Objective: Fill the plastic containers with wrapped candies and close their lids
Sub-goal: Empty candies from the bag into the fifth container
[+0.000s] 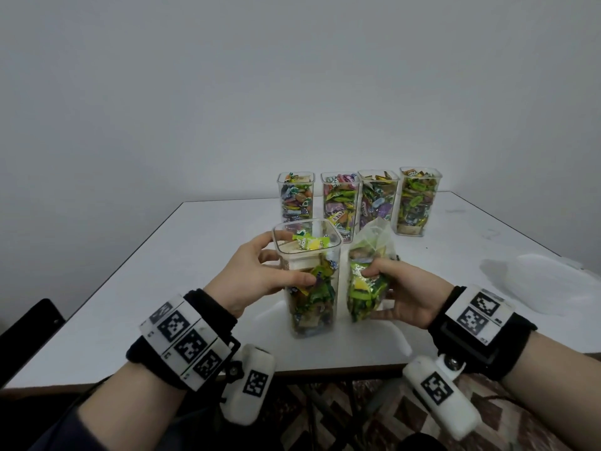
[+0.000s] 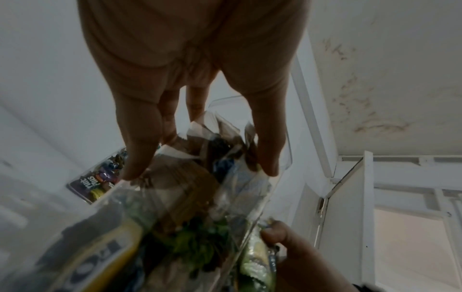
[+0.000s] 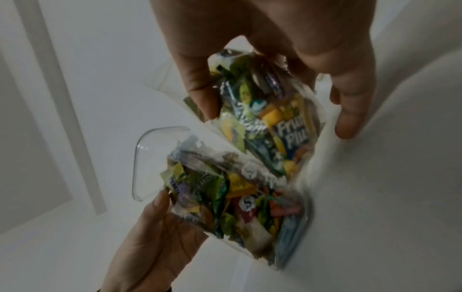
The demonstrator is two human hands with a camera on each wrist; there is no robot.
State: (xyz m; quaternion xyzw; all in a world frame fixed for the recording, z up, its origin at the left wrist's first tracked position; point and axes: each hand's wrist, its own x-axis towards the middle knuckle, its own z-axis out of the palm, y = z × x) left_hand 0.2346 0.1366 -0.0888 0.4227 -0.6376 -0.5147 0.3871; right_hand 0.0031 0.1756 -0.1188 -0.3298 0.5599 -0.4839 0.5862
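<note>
A tall clear plastic container (image 1: 310, 288) full of wrapped candies stands lidless near the table's front edge. My left hand (image 1: 257, 271) grips its left side, thumb on the front wall, fingers at the rim. In the left wrist view the fingers (image 2: 140, 150) lie against the container (image 2: 200, 177). Just right of it, my right hand (image 1: 400, 288) holds a clear bag of candies (image 1: 367, 275) upright, its open top crumpled. The right wrist view shows the bag (image 3: 270, 110) between thumb and fingers, with the container (image 3: 225, 193) below it.
Several open candy-filled containers (image 1: 357, 200) stand in a row at the back of the white table (image 1: 162, 271). A crumpled clear plastic sheet (image 1: 546, 281) lies at the right. A dark chair (image 1: 29, 323) sits at the table's left edge.
</note>
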